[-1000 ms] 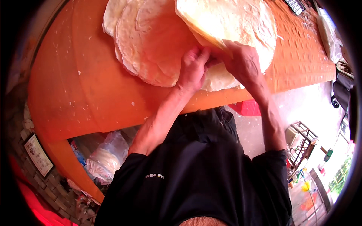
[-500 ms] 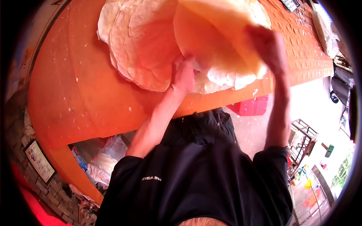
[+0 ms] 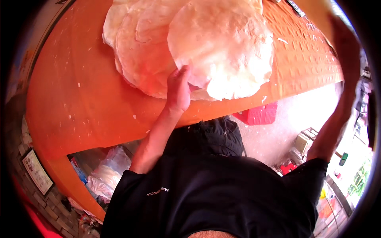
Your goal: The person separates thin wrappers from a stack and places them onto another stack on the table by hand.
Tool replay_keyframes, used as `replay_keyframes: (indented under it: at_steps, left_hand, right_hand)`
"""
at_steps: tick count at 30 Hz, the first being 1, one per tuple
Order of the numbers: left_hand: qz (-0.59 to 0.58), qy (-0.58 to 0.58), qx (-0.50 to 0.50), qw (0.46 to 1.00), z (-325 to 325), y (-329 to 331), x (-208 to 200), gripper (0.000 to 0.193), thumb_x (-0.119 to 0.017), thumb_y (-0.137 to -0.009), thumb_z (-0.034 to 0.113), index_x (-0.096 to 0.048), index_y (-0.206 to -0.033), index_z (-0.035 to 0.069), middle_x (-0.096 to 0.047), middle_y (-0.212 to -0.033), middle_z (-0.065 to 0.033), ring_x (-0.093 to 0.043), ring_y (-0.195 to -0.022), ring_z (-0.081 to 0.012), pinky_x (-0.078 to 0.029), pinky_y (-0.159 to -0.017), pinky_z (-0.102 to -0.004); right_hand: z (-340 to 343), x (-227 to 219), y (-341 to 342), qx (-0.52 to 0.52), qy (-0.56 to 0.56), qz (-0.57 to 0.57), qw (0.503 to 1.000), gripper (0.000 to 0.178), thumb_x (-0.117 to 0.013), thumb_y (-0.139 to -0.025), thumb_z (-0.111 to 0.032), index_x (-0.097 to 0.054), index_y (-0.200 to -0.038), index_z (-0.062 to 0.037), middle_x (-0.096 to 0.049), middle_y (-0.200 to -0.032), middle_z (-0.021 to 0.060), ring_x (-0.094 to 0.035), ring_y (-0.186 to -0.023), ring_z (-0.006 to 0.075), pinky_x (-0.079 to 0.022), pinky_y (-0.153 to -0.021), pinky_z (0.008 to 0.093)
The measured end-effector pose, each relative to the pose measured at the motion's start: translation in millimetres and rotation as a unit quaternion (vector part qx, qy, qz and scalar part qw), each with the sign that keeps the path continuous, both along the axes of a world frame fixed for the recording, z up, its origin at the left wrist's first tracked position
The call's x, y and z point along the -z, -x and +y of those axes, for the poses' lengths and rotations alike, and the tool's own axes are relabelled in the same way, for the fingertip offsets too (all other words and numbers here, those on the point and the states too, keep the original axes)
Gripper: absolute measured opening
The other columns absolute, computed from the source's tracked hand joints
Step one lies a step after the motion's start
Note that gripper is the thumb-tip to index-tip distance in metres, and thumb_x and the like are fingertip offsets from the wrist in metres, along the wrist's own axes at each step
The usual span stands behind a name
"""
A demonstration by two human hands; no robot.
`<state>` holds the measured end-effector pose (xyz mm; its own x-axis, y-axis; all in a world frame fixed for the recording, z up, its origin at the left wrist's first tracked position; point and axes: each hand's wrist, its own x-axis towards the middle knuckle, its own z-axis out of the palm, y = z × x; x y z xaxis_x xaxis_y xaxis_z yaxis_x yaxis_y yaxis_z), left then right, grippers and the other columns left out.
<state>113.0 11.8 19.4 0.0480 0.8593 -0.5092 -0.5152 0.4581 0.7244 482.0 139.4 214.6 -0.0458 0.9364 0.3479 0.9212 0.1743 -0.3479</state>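
Note:
Thin, pale, round flatbread sheets point(image 3: 222, 43) lie in overlapping stacks on an orange-covered table point(image 3: 75, 91). At the near edge of the right-hand stack, my left hand point(image 3: 178, 88) is closed on a flatbread's rim, thumb on top; its other fingers are partly hidden. My right hand point(image 3: 344, 33) is raised at the far right, dark and blurred. A tan-orange sheet point(image 3: 317, 16), apparently a flatbread, hangs from it beyond the table's right part and is cut off by the picture's top edge.
A red plastic box point(image 3: 262, 115) stands on the floor beyond the table's near edge. Plastic bags point(image 3: 107, 174) fill an opening under the table. A framed picture point(image 3: 37, 170) is at the left, by a brick surface. A small metal rack point(image 3: 305, 141) stands at the right.
My right hand has swung outward to the right, taking the lifted sheet off the stack. The flatbread beneath now lies uncovered. My left hand has shifted slightly left at the stack's edge.

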Motion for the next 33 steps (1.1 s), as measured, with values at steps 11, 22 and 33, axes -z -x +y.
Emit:
replay_keyframes:
  at_steps: [11,22,33]
  left_hand:
    - [0.051,-0.018,0.042,0.998,-45.9,-2.7,8.8,0.035,-0.042,-0.101,0.026,-0.050,-0.125,0.001,-0.063,-0.106,-0.0086,-0.066,-0.087,-0.0188,-0.059,-0.069,-0.0335]
    - [0.296,-0.150,0.152,0.931,-51.1,-3.8,-6.2,0.025,-0.043,-0.098,0.016,-0.056,-0.108,-0.002,-0.062,-0.092,-0.0195,-0.061,-0.090,-0.0351,-0.047,-0.077,-0.0404]
    - [0.259,-0.096,0.022,0.961,-55.5,68.8,19.4,0.023,-0.059,-0.093,0.014,-0.057,-0.112,0.001,-0.062,-0.092,-0.0064,-0.064,-0.080,-0.0155,-0.054,-0.069,-0.0287]
  right_hand:
    - [-108.4,134.9,200.2,-0.183,0.182,-0.069,0.964,0.009,-0.055,-0.079,-0.010,-0.061,-0.077,-0.0044,-0.062,-0.065,0.0188,-0.065,-0.059,0.0356,-0.051,-0.054,0.0448]
    - [-119.1,124.7,251.1,-0.132,0.275,0.110,0.946,0.039,-0.064,-0.082,-0.033,-0.060,-0.093,0.0043,-0.061,-0.071,0.0291,-0.063,-0.072,0.0438,-0.049,-0.063,0.0484]
    - [-15.9,25.9,53.1,-0.110,0.150,0.206,0.961,0.034,-0.067,-0.088,-0.029,-0.066,-0.111,-0.0037,-0.068,-0.098,0.0057,-0.062,-0.090,0.0146,-0.049,-0.082,0.0307]
